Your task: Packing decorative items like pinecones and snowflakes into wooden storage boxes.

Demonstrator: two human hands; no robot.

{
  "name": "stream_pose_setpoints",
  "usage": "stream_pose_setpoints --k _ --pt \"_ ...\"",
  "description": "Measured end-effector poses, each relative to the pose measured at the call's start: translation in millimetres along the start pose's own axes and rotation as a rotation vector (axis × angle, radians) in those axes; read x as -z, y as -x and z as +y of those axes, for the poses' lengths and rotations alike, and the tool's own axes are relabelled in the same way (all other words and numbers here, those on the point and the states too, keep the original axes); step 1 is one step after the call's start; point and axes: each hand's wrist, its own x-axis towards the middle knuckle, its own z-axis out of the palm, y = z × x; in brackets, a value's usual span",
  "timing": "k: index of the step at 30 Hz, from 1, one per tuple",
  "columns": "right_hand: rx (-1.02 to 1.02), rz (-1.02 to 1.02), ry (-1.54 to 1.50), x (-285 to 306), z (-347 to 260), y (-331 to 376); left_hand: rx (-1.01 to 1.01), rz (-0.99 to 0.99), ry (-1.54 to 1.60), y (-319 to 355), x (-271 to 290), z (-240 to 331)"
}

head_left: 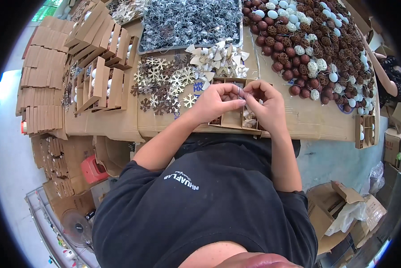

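My left hand (219, 103) and my right hand (268, 106) meet fingertip to fingertip over the near edge of the table. Both are closed in a pinch around something thin and small, perhaps a thread or wire, which I cannot make out. Right beneath them lies a divided cardboard box (231, 119). Its right part holds pale pieces (249, 119), and some reddish-brown filling shows at the left; my hands hide much of it. Cream and brown snowflake ornaments (182, 80) are spread to the left. Behind the box is a heap of whitish cut-out ornaments (220, 60).
A grey tray (140, 47) of frosted pine cones (191, 22) stands at the back. Brown and white balls (307, 53) cover the right side. Filled boxes (103, 85) and stacked cardboard pieces (42, 71) stand left. Another person's arm (383, 76) shows at far right.
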Motion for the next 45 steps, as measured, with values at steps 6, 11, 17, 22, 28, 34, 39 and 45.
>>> stream_pose_setpoints --k 6,11,17,22,28,34,39,45 --pt "-0.050 -0.049 -0.061 3 1 0 -0.019 0.038 0.069 -2 -2 0" --pt "-0.114 -0.072 -0.088 4 3 0 -0.019 0.075 0.017 0 2 3" --pt "-0.136 -0.086 -0.110 3 6 -1 0.135 0.032 0.073 1 10 8" --pt "-0.129 -0.096 -0.081 -1 5 -2 0.283 0.008 0.334 1 14 10" --pt "-0.047 -0.033 -0.142 -9 9 -3 0.357 -0.056 0.521 2 19 11" --pt "-0.045 -0.012 -0.264 -14 16 1 0.395 -0.104 0.637 3 26 13" --pt "0.084 -0.058 0.011 -22 20 6 0.359 -0.071 0.616 1 26 12" --pt "0.290 0.038 0.188 -32 23 8 0.352 -0.031 0.567 2 23 11"
